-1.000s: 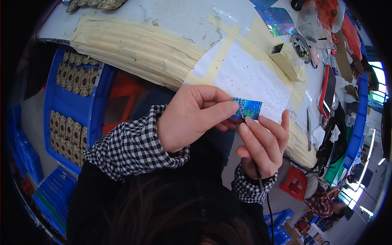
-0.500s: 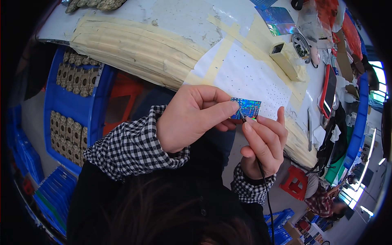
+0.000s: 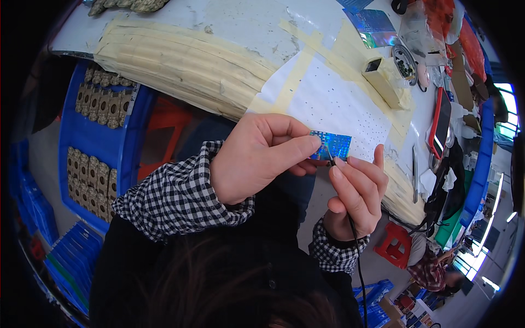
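My left hand (image 3: 268, 153) pinches the left end of a small shiny blue holographic sheet (image 3: 340, 143) between thumb and fingers. Rows of tiny marks cover the sheet, which is held up over the table's front edge. My right hand (image 3: 358, 191) grips a slim, dark, pen-like tool (image 3: 331, 160) whose thin tip lies against or just over the sheet's lower left part; contact cannot be told. From that hand a black cord (image 3: 358, 268) hangs down. Beneath and beyond the sheet, white paper (image 3: 322, 93) dotted with small dark specks is taped to the table.
A blue tray (image 3: 93, 147) with rows of camouflage-patterned parts (image 3: 104, 106) stands at left. Beyond the paper are a cream box (image 3: 385, 82), a round dish (image 3: 404, 63) and a larger holographic sheet (image 3: 372, 24). Tweezers (image 3: 415, 172) and a red-edged phone (image 3: 439, 123) lie at right.
The sheet has tilted a little, and its shine has turned more evenly blue. My right hand and the tool tip have shifted slightly right; my left hand keeps its place.
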The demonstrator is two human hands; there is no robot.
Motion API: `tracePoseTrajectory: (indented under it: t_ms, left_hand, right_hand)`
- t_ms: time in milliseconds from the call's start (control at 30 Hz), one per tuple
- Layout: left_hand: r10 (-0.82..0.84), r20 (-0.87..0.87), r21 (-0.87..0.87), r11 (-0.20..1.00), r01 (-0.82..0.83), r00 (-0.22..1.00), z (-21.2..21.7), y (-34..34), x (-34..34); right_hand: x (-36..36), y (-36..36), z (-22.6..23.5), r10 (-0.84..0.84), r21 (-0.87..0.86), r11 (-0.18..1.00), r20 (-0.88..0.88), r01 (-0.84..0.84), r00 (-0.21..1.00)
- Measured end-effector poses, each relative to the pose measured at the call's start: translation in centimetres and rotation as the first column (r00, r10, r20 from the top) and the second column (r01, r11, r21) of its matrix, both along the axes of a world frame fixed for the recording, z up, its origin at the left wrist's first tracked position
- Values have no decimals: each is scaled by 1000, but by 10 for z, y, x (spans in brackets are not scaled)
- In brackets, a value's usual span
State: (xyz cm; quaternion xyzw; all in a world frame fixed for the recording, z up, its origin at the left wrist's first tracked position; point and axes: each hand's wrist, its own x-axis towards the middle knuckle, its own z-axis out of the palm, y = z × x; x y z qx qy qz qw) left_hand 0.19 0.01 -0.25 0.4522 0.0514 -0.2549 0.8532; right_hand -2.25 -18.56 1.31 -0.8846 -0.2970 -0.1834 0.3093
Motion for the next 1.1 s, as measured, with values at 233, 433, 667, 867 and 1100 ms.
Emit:
tracePoseTrajectory:
  t_ms: [233, 433, 667, 867, 1100]
  left_hand:
    - [-12, 9, 21, 1000, 12, 1000, 2, 0, 1]
    - [-61, -16, 25, 998, 61, 998, 6, 5, 1]
    - [-68, 7, 32, 997, 68, 998, 14, 8, 3]
    - [-70, -23, 59, 996, 72, 997, 13, 8, 7]
    - [-74, -43, 74, 994, 77, 996, 11, 7, 6]
  right_hand:
    - [2, -3, -2, -106, 114, 988, 51, 99, 993]
    - [24, -23, 3, -264, 21, 965, 87, 263, 961]
    - [41, -33, 7, -280, -129, 951, 24, 281, 960]
    - [50, -31, 12, -270, -247, 934, -12, 259, 963]
    - [59, -31, 27, -204, -386, 906, -39, 174, 978]
